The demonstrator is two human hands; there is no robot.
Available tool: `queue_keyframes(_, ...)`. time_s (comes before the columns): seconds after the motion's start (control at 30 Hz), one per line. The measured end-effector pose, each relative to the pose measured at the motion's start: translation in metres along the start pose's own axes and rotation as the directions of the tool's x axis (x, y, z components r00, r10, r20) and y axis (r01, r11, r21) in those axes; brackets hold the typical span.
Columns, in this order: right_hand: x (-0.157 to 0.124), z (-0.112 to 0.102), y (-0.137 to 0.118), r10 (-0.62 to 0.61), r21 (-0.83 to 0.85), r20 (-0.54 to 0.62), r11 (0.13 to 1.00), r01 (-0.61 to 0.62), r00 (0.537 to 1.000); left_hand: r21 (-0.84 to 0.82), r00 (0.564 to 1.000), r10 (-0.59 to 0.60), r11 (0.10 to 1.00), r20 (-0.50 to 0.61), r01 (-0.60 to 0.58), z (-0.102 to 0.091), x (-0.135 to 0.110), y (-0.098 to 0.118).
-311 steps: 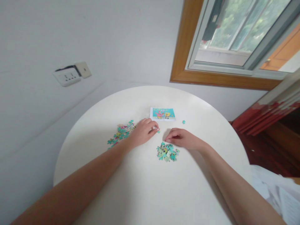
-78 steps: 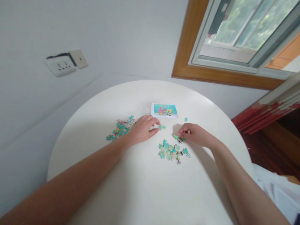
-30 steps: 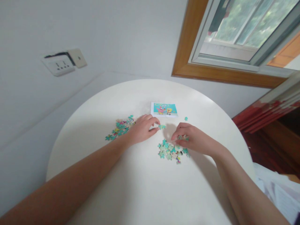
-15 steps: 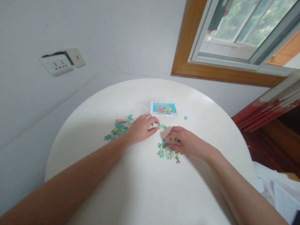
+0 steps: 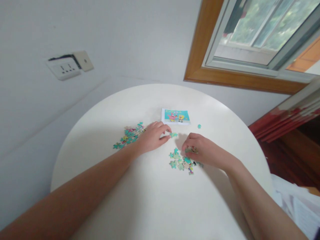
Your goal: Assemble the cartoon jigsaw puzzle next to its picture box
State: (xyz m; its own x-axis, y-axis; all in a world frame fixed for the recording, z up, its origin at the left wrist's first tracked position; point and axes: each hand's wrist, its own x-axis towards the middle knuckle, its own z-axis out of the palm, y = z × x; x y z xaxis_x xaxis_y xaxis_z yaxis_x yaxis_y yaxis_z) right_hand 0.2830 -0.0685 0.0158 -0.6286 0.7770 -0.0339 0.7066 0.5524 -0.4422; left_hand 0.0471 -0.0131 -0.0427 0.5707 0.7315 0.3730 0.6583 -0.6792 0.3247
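My left hand (image 5: 153, 137) rests on the round white table (image 5: 150, 200), its thumb and fingers pinched on a small teal puzzle piece (image 5: 173, 135). My right hand (image 5: 203, 151) lies curled over the near pile of teal and yellow puzzle pieces (image 5: 180, 161), fingertips closed on a piece there. A second pile of loose pieces (image 5: 127, 136) lies just left of my left hand. A small cartoon reference picture (image 5: 175, 116) lies flat beyond both hands. One lone teal piece (image 5: 199, 126) sits to its right.
The table stands against a white wall with a power socket (image 5: 65, 66) at upper left. A wood-framed window (image 5: 240, 50) is at upper right. Red curtain fabric (image 5: 287, 116) hangs at the right, and a white garment (image 5: 295, 206) shows at lower right.
My right hand slid over the near pile, left then back right, and the pile has spread out since the earliest frame. My left hand has stayed pinched on its piece.
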Motion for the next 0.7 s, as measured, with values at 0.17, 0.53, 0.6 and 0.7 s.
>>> queue_keyframes(0.17,0.003,0.008,-0.01,-0.039,0.004,0.029,0.999,0.038,0.999,0.008,1.0,-0.002,1.0,-0.001,0.002,0.001,0.0,0.0)
queue_keyframes(0.53,0.002,0.003,0.0,0.097,-0.135,0.018,0.986,-0.093,0.995,0.002,1.0,-0.007,1.0,0.012,0.007,0.0,0.0,0.0)
queue_keyframes(0.6,0.003,0.002,0.002,0.13,-0.17,-0.017,0.977,-0.131,0.991,0.0,1.0,-0.006,1.0,0.014,0.006,-0.001,0.0,0.0)
queue_keyframes(0.7,0.003,0.001,0.006,0.116,-0.144,-0.04,0.982,-0.12,0.992,-0.001,1.0,-0.011,1.0,0.014,0.011,-0.001,0.0,0.001)
